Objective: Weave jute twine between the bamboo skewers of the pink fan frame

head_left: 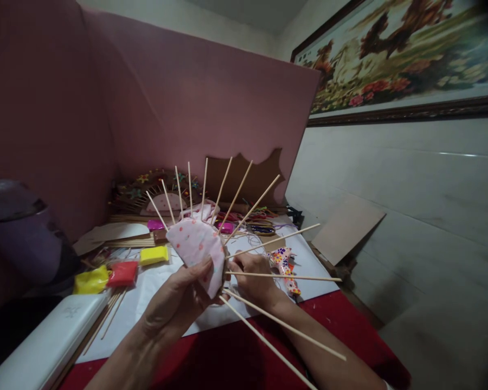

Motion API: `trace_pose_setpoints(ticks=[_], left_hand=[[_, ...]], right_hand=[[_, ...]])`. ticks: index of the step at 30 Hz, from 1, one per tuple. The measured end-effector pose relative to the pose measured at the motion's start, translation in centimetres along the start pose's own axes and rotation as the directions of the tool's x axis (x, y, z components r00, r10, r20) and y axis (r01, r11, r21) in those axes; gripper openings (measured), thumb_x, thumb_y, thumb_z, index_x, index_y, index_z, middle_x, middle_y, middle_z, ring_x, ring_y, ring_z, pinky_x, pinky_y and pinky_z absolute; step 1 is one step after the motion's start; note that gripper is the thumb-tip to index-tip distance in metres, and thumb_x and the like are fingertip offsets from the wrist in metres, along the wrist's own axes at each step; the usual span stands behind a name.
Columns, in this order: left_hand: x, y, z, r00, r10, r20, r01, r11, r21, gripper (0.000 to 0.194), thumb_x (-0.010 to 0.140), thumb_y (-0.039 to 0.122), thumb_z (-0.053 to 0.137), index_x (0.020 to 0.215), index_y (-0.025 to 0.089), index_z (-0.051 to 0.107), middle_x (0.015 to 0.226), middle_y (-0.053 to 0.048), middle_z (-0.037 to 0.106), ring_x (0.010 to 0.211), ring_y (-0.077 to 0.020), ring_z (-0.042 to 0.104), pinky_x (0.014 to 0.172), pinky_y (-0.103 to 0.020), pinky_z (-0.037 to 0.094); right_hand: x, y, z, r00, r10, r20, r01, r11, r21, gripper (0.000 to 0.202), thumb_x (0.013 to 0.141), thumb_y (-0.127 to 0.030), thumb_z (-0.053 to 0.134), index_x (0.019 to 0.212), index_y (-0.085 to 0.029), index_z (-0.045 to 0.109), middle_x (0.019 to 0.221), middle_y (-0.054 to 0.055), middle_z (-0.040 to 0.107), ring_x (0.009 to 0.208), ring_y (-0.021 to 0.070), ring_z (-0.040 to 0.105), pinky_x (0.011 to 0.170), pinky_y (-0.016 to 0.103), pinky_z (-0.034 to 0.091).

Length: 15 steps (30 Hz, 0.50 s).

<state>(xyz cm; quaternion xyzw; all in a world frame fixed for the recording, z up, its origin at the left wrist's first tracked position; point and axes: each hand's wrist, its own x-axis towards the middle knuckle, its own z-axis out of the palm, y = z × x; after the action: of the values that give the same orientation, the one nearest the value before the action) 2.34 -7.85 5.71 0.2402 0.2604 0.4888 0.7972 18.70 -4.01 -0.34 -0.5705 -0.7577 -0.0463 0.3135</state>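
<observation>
A half-circle piece covered in pale pink, dotted fabric (197, 241) is held up in front of me, tilted. Several thin wooden sticks (284, 277) fan outward from its curved edge. My left hand (187, 290) grips its straight side, with the thumb pressed on the fabric face. At the lower right of the curved edge is my right hand (254, 276), its fingers curled in close behind the sticks. Whatever those fingers pinch is hidden. Beyond the right hand, a hot glue gun with a floral pattern (285, 268) lies on the white sheet.
Yellow packet (153, 255), red packet (122, 274) and white case (52, 341) lie at left. A similar decorated fan (166, 202) stands at the back, near jagged brown cardboard (223, 181). White sheet (158, 292) covers part of the red cloth (228, 357). A purple bin (24, 233) stands far left.
</observation>
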Motion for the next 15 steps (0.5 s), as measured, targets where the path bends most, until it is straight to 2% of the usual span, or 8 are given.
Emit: trace_pose_setpoints(ticks=[2,5,8,11,15], left_hand=[[0.1,0.0,0.0,1.000,0.026,-0.006,-0.026,1.000,-0.017,0.021,0.074,0.005,0.057,0.094,0.011,0.062,0.076,-0.007,0.070,0.064,-0.0154,0.066,0.061,-0.022,0.056],[0.2,0.1,-0.2,0.999,0.032,-0.018,-0.032,0.999,0.013,0.018,0.074,0.006,0.056,0.090,0.010,0.063,0.075,-0.008,0.070,0.063,-0.0174,0.067,0.060,-0.025,0.056],[0.1,0.1,-0.6,0.999,-0.012,0.030,0.009,0.997,0.077,0.018,0.074,0.009,0.058,0.090,0.009,0.064,0.073,-0.010,0.070,0.058,-0.0181,0.065,0.055,-0.026,0.054],[0.0,0.0,-0.6,0.995,-0.053,0.085,0.043,0.993,0.114,0.021,0.075,0.014,0.059,0.094,0.008,0.064,0.079,-0.012,0.070,0.059,-0.0183,0.065,0.056,-0.027,0.054],[0.0,-0.1,-0.1,0.999,-0.050,0.012,0.049,0.996,0.074,0.016,0.077,0.018,0.058,0.091,0.012,0.064,0.080,-0.011,0.070,0.067,-0.0214,0.067,0.059,-0.029,0.054]], right_hand=[[0.1,0.2,0.0,1.000,0.011,0.002,-0.011,1.000,-0.020,0.025,0.084,-0.032,0.050,0.065,-0.019,0.058,0.065,0.002,0.066,0.057,0.0131,0.054,0.055,0.027,0.023],[0.4,0.7,-0.1,0.999,0.038,0.003,-0.038,0.999,-0.036,0.025,0.085,-0.034,0.050,0.067,-0.019,0.059,0.067,0.003,0.066,0.059,0.0138,0.056,0.056,0.027,0.025],[0.8,1.1,-0.4,0.996,0.087,0.002,-0.087,0.995,-0.039,0.026,0.085,-0.034,0.050,0.066,-0.019,0.060,0.063,0.004,0.065,0.057,0.0142,0.055,0.055,0.027,0.025],[1.0,1.3,-0.7,0.995,0.098,-0.034,-0.098,0.995,-0.011,0.025,0.084,-0.035,0.052,0.065,-0.019,0.059,0.060,0.003,0.063,0.056,0.0142,0.054,0.054,0.026,0.025],[1.0,1.3,-1.0,0.989,0.120,-0.092,-0.117,0.992,0.045,0.026,0.083,-0.037,0.053,0.065,-0.020,0.060,0.059,0.002,0.062,0.056,0.0140,0.054,0.054,0.026,0.026]])
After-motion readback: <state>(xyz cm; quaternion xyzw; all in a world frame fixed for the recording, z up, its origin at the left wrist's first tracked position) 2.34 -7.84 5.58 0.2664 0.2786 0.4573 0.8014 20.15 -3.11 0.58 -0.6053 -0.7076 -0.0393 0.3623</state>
